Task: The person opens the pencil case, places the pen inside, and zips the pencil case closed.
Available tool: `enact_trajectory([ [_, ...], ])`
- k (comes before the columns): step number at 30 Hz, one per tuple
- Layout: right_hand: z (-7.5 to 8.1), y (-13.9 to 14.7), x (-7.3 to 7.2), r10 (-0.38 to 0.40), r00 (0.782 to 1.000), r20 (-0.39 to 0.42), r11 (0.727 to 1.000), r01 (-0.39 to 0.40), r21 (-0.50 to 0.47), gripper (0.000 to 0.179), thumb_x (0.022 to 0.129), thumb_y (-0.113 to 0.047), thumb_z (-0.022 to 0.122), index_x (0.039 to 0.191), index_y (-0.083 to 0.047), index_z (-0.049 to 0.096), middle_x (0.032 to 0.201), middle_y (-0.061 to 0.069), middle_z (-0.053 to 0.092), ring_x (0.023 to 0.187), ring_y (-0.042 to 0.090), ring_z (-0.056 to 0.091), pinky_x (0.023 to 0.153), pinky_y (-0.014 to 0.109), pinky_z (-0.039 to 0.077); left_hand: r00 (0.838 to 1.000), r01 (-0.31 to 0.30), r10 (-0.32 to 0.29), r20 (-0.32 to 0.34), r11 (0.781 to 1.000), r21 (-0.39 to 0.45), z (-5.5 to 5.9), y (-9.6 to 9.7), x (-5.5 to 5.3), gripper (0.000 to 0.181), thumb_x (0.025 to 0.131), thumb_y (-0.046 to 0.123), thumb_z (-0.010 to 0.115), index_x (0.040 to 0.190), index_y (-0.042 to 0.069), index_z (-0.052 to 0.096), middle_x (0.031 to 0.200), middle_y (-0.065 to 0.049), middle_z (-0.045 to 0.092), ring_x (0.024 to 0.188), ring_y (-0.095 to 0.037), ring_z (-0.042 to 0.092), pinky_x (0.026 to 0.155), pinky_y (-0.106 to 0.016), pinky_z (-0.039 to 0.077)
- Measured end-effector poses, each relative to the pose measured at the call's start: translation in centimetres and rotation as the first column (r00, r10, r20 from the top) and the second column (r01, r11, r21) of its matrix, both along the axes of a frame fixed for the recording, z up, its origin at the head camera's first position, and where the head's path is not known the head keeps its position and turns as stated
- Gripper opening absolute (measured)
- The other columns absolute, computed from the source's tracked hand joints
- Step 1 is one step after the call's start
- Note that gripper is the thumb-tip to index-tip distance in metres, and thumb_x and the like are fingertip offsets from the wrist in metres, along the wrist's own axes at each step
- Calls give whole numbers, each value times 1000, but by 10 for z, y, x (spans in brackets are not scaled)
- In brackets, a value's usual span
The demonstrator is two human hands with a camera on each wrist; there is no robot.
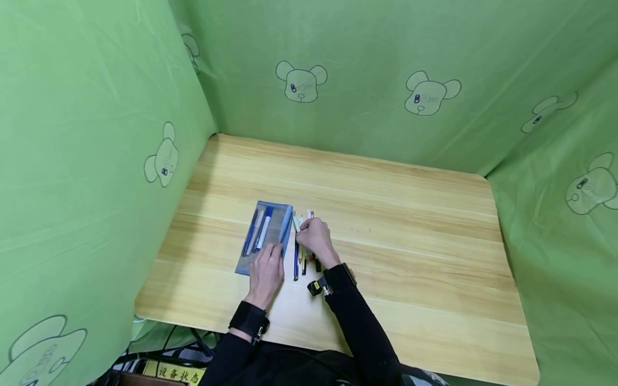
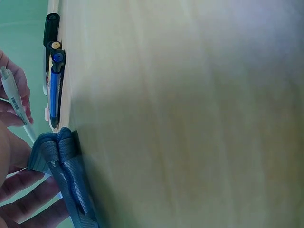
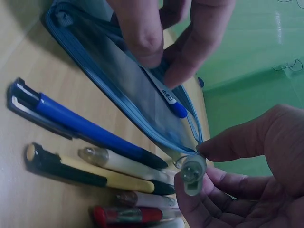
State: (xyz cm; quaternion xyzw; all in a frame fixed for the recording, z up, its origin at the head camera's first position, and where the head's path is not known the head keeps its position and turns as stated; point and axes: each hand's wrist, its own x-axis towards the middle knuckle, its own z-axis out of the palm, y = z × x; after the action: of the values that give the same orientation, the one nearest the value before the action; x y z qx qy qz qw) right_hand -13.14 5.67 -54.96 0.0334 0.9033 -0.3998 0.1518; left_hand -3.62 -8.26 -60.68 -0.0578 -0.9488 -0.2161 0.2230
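A blue-edged mesh pencil case (image 1: pixel 279 214) lies on the table with several pens inside, among them a white marker with a blue cap (image 1: pixel 263 231). At its near right side my left hand (image 1: pixel 266 271) holds the zipped edge between thumb and fingers. My right hand (image 1: pixel 316 238) pinches a pale green pen (image 3: pixel 193 173), whose end is close to the case's edge in the right wrist view. Below that hand lie loose pens: a blue pen (image 3: pixel 90 121), a yellow and black pen (image 3: pixel 118 180) and a red pen (image 3: pixel 137 214).
The wooden table (image 1: pixel 410 257) stretches away to the right and back. Green cloth (image 1: pixel 367 107) with bear heads hangs around it. Below the table's near left edge are cables and a yellow sign (image 1: pixel 174 371).
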Motion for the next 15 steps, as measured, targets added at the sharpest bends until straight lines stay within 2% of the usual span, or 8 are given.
enact_trajectory([
  [6, -5, -9, -2, 4, 1000, 13, 1000, -4, 26, 10, 80, -11, 72, 89, -11, 78, 85, 3, 75, 71, 16, 65, 56, 22, 51, 1000, -5, 5, 3, 1000, -9, -2, -2, 0, 24, 84, -1, 72, 108, 0, 72, 97, -12, 70, 76, -27, 68, 51, -34, 58],
  [15, -12, -24, -3, -18, 1000, 25, 1000, 18, -7, 13, 79, -9, 76, 91, -6, 79, 89, 9, 78, 77, 19, 68, 63, 23, 55, 1000, -3, 3, 7, 1000, -6, -1, -2, 1, 26, 83, -2, 73, 109, 1, 71, 98, -12, 70, 77, -28, 68, 52, -36, 59],
])
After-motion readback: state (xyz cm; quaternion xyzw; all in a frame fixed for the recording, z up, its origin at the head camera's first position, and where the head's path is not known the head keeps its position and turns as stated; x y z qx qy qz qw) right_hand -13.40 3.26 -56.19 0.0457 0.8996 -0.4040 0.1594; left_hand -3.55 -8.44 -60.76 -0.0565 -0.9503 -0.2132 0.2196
